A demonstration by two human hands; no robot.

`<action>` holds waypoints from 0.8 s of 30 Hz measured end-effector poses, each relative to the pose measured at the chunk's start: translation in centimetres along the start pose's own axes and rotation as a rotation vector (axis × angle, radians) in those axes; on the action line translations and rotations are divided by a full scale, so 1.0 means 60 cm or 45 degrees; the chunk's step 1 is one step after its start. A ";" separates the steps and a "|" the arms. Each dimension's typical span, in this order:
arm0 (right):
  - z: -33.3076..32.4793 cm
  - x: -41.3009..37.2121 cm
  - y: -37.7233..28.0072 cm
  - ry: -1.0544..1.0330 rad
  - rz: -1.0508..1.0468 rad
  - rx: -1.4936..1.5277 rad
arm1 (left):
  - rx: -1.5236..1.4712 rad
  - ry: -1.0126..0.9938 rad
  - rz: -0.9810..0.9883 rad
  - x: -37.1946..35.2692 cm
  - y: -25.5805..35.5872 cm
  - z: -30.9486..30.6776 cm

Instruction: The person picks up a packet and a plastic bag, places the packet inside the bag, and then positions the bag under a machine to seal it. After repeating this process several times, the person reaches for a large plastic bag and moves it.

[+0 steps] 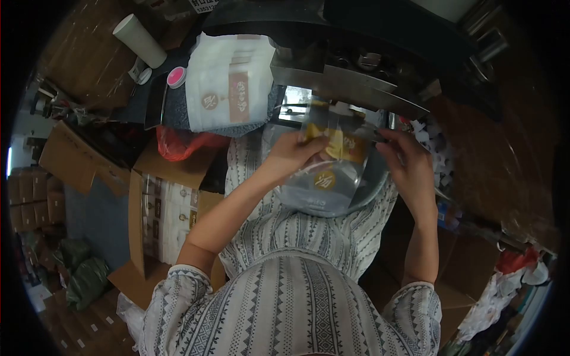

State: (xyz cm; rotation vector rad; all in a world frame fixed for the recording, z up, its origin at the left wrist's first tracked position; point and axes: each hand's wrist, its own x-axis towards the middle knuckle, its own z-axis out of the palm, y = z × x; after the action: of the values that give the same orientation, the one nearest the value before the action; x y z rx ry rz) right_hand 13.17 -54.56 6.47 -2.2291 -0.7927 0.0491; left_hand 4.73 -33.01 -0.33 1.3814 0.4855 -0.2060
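My left hand (pixel 298 151) is closed on a clear plastic bag (pixel 323 178) with yellow and gold print, its thumb lying across the front. The bag sits above a grey-blue rounded tub or tray (pixel 371 193) over my lap. My right hand (pixel 409 163) is at the bag's upper right, with thumb and fingers curled together near the metal edge of a machine (pixel 362 83). What those fingers pinch, if anything, is too small to make out. Bright reflective plastic or metal (pixel 295 98) shows just behind the bag.
A stack of white printed packs (pixel 222 80) lies on a blue-grey towel (pixel 237 127) at the back left. Beside it are a pink-topped round container (pixel 176 77) and a white cup (pixel 139 41). An open cardboard box (pixel 136 225) holds more packs (pixel 169 213). A red plastic bag (pixel 181 145) hangs above it.
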 end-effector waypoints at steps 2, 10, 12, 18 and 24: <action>-0.007 0.006 0.033 0.092 0.087 -0.140 | -0.300 0.014 -0.002 0.009 0.006 0.002; 0.014 0.059 0.126 0.015 0.178 -0.843 | 1.229 1.004 1.030 -0.007 0.015 -0.110; 0.016 0.051 0.164 0.031 0.034 -0.670 | 1.664 1.028 0.988 -0.011 -0.054 -0.137; -0.010 0.028 0.134 0.025 -0.004 -0.848 | 1.577 0.923 0.824 -0.064 -0.052 -0.173; -0.008 0.002 -0.002 -0.057 0.101 0.317 | 1.271 0.903 0.871 -0.125 -0.007 -0.089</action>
State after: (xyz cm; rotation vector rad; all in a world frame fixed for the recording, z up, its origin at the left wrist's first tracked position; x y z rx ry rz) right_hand 13.31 -54.73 6.92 -2.0279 -0.6824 0.2245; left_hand -3.18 -28.95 2.07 2.5287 0.4636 0.7270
